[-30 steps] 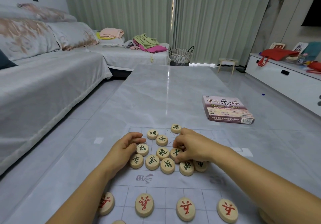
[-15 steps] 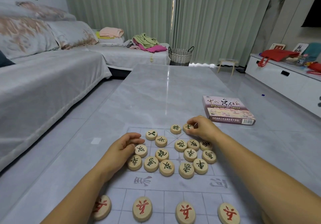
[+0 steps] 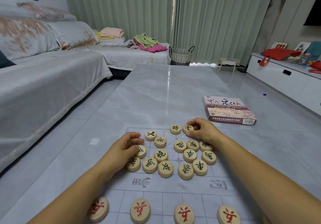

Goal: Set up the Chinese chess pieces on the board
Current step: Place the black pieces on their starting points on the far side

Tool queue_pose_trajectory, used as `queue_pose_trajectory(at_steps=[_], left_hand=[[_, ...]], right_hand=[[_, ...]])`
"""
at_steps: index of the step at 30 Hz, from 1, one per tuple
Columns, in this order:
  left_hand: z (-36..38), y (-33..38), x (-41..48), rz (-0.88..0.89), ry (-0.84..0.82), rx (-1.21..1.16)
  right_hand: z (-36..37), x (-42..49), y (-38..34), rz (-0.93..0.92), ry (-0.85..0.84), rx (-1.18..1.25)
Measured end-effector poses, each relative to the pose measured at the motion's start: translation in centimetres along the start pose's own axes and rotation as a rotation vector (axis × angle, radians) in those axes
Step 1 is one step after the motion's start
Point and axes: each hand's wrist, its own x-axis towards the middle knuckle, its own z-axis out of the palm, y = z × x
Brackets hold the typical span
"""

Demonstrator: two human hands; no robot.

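Observation:
A thin translucent chess board sheet [image 3: 178, 183] lies on the grey table. Several round wooden pieces with green characters sit bunched on its far half. My right hand [image 3: 202, 130] pinches one green piece [image 3: 188, 128] on the far row, beside the green general piece [image 3: 175, 129]. My left hand [image 3: 124, 146] rests with curled fingers on a green piece [image 3: 142, 151] at the cluster's left side; whether it grips it I cannot tell. A row of red-character pieces [image 3: 140, 210] lines the near half.
The chess box [image 3: 227, 110] lies on the table right of the board. A grey sofa [image 3: 43, 84] runs along the left. A wicker basket [image 3: 181, 54] stands past the table's far end, a white cabinet [image 3: 284, 77] at right.
My right hand carried a green piece from the cluster's middle up to the far row, next to the general. My left hand stayed on the cluster's left side.

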Motion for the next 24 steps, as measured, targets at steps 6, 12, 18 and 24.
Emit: queue_pose_trajectory(at_steps=[6,12,18,24], left_hand=[[0.9,1.5,3.4,0.004,0.165,0.297],[2.2,2.8,6.8,-0.035,0.008,0.767],[1.3,3.0,7.8,0.054,-0.086,0.825],[2.7,2.6,8.1,-0.175,0.237,0.577]], right_hand=[[0.0,0.1,0.3,-0.035,0.003,0.009],[-0.1,0.1,0.5,-0.038,-0.006,0.027],[-0.1,0.3,0.7,-0.031,-0.012,0.064],[0.0,0.4,0.9,-0.044,0.001,0.033]])
